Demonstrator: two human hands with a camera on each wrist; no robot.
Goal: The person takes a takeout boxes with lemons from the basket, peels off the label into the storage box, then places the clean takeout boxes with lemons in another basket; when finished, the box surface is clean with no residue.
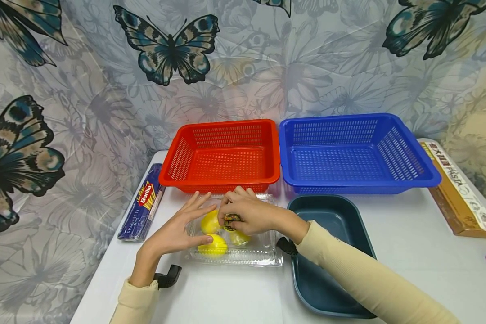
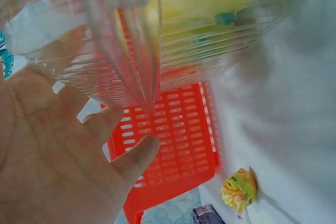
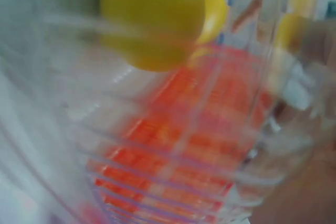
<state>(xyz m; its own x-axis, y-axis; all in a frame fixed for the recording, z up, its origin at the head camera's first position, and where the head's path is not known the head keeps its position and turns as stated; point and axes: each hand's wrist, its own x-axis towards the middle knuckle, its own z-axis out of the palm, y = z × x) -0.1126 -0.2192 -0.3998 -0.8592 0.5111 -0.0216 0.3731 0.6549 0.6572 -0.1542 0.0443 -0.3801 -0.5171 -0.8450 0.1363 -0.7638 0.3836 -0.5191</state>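
Observation:
A clear plastic clamshell box [image 1: 263,252] lies on the white table, several yellow lemons [image 1: 213,245] inside it. On its lid is a round black-and-gold label [image 1: 232,222]. My right hand [image 1: 247,211] reaches over the lid with curled fingers, pinching at this label; the exact contact is partly hidden. In the right wrist view the fingers and box are blurred. My left hand [image 1: 182,229] spreads its fingers over the box's left side, thumb above the front lemon. The left wrist view shows the left hand [image 2: 58,145] beside the clear box wall with straight fingers.
Behind the box stand a red basket [image 1: 178,182] and a blue basket [image 1: 348,183]. A dark teal tray [image 1: 320,292] sits under my right forearm. Spaghetti [image 1: 143,202] lies left, a pasta box [image 1: 461,193] right. A yellow-wrapped lollipop [image 2: 239,188] lies near the red basket.

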